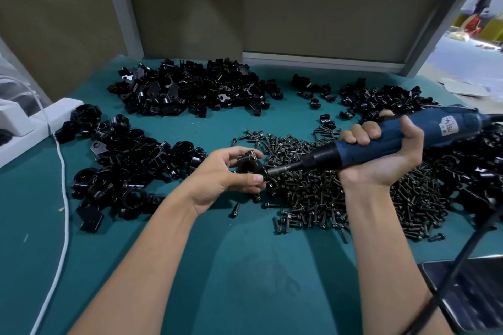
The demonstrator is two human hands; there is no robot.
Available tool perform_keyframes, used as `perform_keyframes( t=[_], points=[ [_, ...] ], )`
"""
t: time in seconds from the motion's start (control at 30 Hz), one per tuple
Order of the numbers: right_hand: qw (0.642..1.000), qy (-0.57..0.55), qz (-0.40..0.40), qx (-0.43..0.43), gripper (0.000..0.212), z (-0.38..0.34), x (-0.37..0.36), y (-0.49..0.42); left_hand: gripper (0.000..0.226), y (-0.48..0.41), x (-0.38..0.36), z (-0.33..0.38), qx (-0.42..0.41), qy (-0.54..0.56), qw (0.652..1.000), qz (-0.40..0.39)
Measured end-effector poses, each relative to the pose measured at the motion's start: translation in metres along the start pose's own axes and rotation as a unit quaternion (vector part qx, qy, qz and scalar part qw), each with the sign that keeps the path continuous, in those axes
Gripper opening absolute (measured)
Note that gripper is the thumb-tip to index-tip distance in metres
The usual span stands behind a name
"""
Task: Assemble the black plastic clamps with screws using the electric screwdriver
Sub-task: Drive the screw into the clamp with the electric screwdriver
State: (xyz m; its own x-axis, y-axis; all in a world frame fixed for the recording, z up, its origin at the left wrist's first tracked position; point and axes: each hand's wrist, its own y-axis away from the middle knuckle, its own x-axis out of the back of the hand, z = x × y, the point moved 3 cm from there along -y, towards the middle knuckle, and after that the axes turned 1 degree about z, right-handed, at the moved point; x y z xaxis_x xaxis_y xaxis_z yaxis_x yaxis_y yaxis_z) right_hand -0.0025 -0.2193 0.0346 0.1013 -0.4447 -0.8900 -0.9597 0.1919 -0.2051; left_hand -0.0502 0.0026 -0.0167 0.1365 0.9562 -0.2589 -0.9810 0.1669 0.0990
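My left hand (226, 175) pinches a clamp (249, 163) above the green table (245, 266), thumb and fingers curled round it. My right hand (381, 155) grips the screwdriver (394, 139), fist closed, bit meeting the clamp. Screws (353, 198) heaped just below; clamp piles (190, 87) behind.

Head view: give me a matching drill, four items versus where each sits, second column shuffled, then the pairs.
1 electric screwdriver
2 black clamp
3 screw pile
4 white cord

A runs down the left side of the green mat
B pinched in the left hand
C gripped in the right hand
D heaped on the mat, under the screwdriver

Pairs: 1-C, 2-B, 3-D, 4-A
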Motion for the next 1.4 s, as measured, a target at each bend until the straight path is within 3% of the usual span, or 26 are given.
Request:
perform_keyframes(
  t=[0.43,0.87,1.03,1.17,1.4],
  points=[
    [1.000,-0.020,0.009,-0.012,0.019,-0.001,-0.003,0.001,0.047,0.006,0.002,0.009,0.031,-0.026,0.999,-0.006],
    [0.992,-0.092,0.082,-0.007,0.019,0.000,0.005,-0.003,0.025,0.006,-0.010,0.012,-0.067,-0.036,0.994,0.084],
    [0.988,-0.107,0.115,0.000,0.019,-0.001,0.009,-0.004,0.025,0.007,-0.016,0.011,-0.083,-0.021,0.995,0.058],
    [0.985,-0.111,0.131,0.005,0.019,-0.002,0.011,-0.004,0.040,0.007,-0.017,0.011,-0.081,-0.046,0.995,0.022],
    [0.985,-0.105,0.134,0.009,0.019,-0.003,0.013,-0.005,0.038,0.004,-0.018,0.009,-0.174,-0.175,0.961,0.127]
  ],
)
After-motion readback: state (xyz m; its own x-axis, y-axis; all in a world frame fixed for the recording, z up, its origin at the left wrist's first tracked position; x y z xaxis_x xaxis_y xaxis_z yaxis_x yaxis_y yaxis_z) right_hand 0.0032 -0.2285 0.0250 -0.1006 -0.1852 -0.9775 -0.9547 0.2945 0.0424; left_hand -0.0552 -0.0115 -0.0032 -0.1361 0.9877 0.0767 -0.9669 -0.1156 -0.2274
